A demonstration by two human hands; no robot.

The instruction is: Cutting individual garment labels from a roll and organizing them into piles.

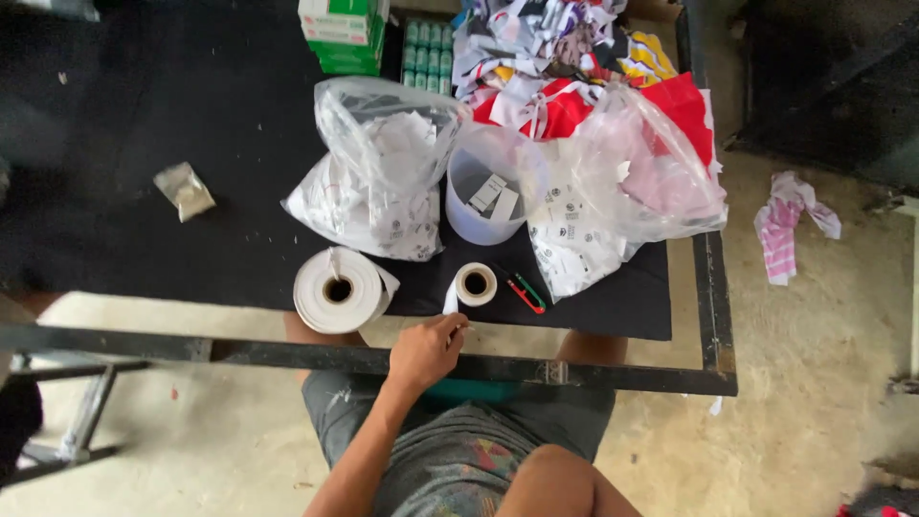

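Note:
My left hand (428,349) is at the near edge of the black table (144,239), fingers pinched on the loose end of a white strip that runs from a small white tape roll (476,283). A larger white roll (335,290) lies just left of it. A small red and green cutter (526,293) lies to the right of the small roll. My right hand is out of sight.
Two clear plastic bags of white labels (383,182) (622,191) flank a translucent tub (493,187) holding labels. Behind them lie a heap of coloured cloth (574,57) and green boxes (345,33). A small packet (185,190) lies at the left. Pink cloth (790,225) is on the floor.

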